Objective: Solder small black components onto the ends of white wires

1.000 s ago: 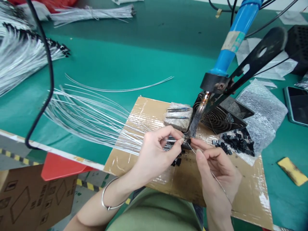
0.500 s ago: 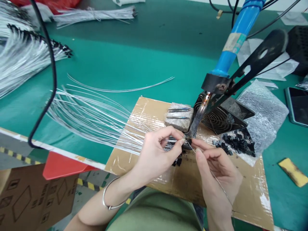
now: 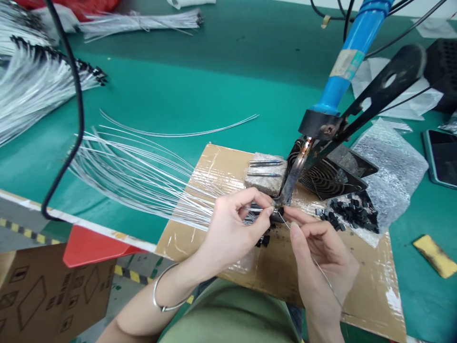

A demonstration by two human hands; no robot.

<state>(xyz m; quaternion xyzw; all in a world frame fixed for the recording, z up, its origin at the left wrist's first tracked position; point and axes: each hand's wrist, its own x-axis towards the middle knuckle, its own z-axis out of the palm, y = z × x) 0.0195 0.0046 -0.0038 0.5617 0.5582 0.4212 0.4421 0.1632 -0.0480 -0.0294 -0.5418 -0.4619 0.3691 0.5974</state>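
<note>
My left hand is closed in a pinch at the tip of the soldering iron, apparently on the end of a thin white wire; the fingertips hide most of it. A small black connector shows just right of those fingertips. Between the thumb and fingers of my right hand runs a strand of solder wire, its upper end reaching the iron's tip and its tail hanging over the wrist. Many white wires fan out to the left, partly beneath my left hand.
A cardboard sheet lies under the work. Behind my hands sits a block with spare metal tips. To the right are a small fan, a heap of black connectors, a yellow sponge and a phone. A black cable hangs at left.
My right hand has shifted very slightly, and the solder strand with it. My left hand, the iron and the wires look the same.
</note>
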